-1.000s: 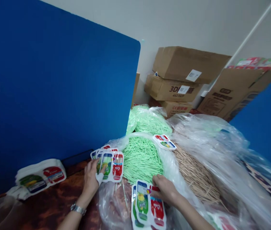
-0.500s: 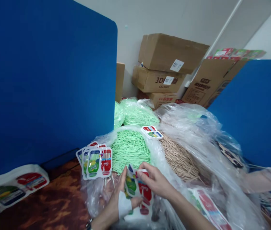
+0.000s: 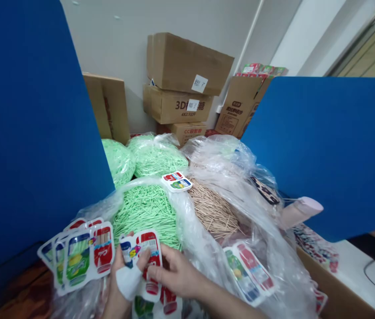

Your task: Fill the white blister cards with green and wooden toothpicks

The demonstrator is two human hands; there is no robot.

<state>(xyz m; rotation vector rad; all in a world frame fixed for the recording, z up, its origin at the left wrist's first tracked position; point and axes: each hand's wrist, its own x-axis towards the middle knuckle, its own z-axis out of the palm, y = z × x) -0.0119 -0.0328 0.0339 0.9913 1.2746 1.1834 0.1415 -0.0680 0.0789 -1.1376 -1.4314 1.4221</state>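
Observation:
My left hand, with white tape or cloth wrapped at the thumb, is closed on a printed packet showing a red cola can and a blue panel. The fingers of my right hand pinch the packet's right edge. Below it lies another such packet, partly covered. Left of my hands, several filled packets overlap in a fan on clear plastic. Just beyond, an open bag holds green sticks, and beside that one holds brown sticks.
A small packet stack rests between the bags. Another packet lies at right on plastic. Blue partitions flank both sides. Cardboard boxes are stacked behind. A pink cylinder stands out at right.
The view has turned right, so things appear further left. The packet in my hands is now raised and turned flatter towards the camera, with my right hand lower on its edge.

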